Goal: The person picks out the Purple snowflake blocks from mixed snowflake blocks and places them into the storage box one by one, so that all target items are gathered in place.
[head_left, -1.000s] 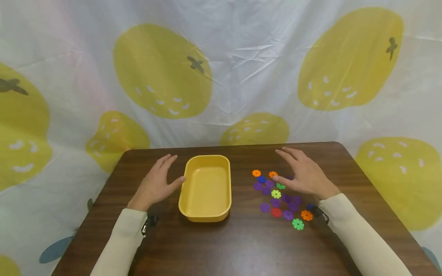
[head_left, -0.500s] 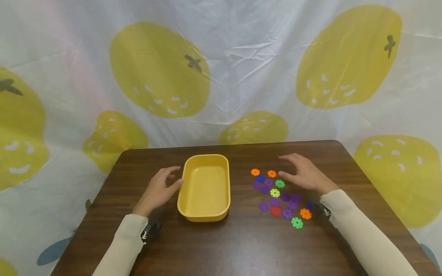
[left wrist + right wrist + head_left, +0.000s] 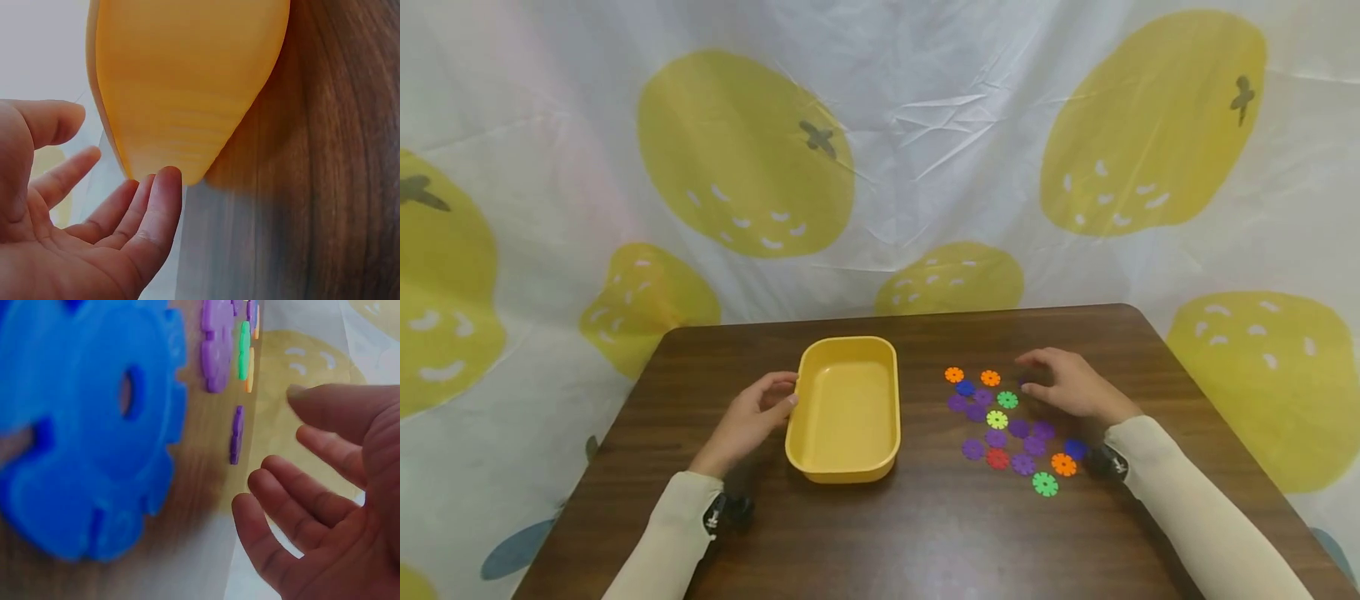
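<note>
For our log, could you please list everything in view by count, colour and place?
Tray: 1, yellow, on the table
Notched discs: 3 orange, 2 blue, 2 green, 1 yellow-green, 1 red, about 10 purple, right of tray
Table: 1, brown, under the tray
Cloth: 1, white with yellow prints, behind table
Sleeves: 2, cream, both arms
Wrist devices: 2, black, both wrists
Left hand: 1, bare, at tray's left side
Right hand: 1, bare, beside the discs

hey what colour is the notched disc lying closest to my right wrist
Blue. That disc shows best in the right wrist view.
</note>
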{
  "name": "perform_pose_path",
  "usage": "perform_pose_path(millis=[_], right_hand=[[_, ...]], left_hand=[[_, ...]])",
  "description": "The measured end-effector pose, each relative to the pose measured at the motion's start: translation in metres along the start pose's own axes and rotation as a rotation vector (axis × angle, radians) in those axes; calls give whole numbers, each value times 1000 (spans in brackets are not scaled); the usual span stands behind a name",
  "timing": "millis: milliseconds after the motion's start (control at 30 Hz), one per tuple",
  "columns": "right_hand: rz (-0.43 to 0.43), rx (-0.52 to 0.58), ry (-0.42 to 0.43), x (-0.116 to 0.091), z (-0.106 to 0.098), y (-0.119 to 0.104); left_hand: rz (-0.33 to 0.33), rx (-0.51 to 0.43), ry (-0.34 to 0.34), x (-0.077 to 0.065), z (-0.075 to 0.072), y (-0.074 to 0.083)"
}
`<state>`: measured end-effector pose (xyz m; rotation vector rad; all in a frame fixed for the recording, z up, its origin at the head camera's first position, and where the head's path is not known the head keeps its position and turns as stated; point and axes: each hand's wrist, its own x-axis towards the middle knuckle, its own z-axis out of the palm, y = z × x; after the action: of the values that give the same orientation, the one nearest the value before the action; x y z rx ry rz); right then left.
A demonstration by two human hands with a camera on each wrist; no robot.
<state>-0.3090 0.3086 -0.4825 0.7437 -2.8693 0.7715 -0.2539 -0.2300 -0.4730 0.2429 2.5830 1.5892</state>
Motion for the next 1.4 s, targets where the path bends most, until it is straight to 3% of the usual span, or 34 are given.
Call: perform_pose_path(millis=[233,533,767,1400], right_hand=[[38,-4,-39,-1,2,6],[20,-14,-116,4,-1,9],[84,17,-188,9,-4,8],[87,77,-130,3,-2,9]], left_hand=[[-28,-34,-19,0,3,1],[-42,-59,-33,3,6,-1],[-57,-91,-47,5,8,-3],[-87,-88,-67,6,7,-6]])
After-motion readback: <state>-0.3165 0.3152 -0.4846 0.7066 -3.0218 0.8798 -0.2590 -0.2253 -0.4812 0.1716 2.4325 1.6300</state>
